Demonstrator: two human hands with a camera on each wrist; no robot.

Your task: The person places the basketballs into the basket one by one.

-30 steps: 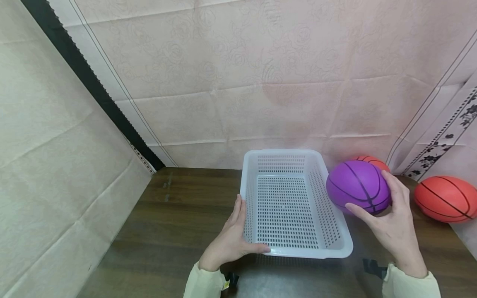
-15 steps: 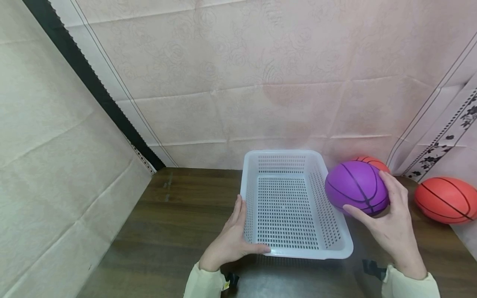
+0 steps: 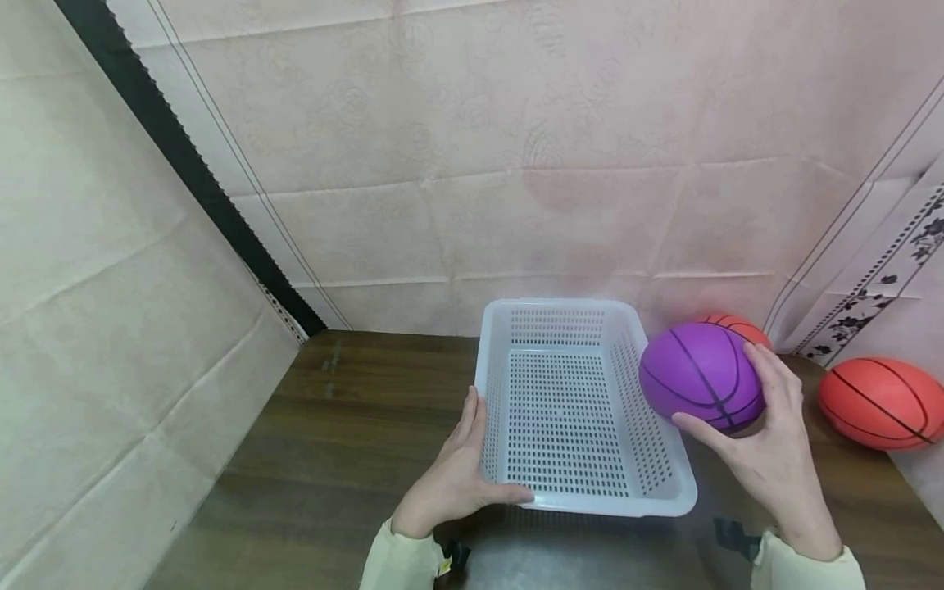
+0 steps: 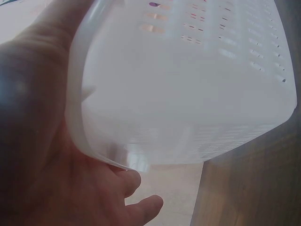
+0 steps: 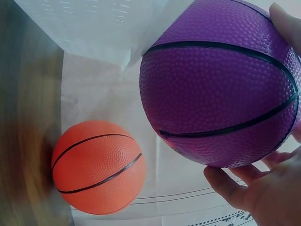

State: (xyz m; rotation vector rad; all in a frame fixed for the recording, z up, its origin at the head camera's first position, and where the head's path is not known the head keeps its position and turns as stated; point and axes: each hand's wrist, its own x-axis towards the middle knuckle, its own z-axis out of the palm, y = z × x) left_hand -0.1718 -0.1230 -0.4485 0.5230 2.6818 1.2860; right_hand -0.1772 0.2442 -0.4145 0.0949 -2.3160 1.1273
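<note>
A white perforated plastic basket [image 3: 568, 418] stands on the wooden table, its inside bare. My left hand [image 3: 457, 471] grips its near left corner, thumb along the front rim and fingers against the left side. In the left wrist view the basket wall [image 4: 150, 89] fills most of the picture. A purple toy basketball [image 3: 701, 375] with black lines is at the basket's right rim. My right hand [image 3: 774, 451] holds this ball from the right, thumb in front and fingers behind. In the right wrist view, the purple ball [image 5: 218, 87] overlaps the basket's edge and sits above the table's level.
One orange-red toy basketball [image 3: 737, 326] is partly hidden behind the purple one. Another red ball [image 3: 881, 403] lies at the table's right edge. Pale patterned cloth [image 3: 472, 164] walls in the back and sides of the wooden table [image 3: 354, 426].
My right hand has shifted slightly left with the purple ball, bringing it a little closer over the basket's right rim. The left hand and basket look still.
</note>
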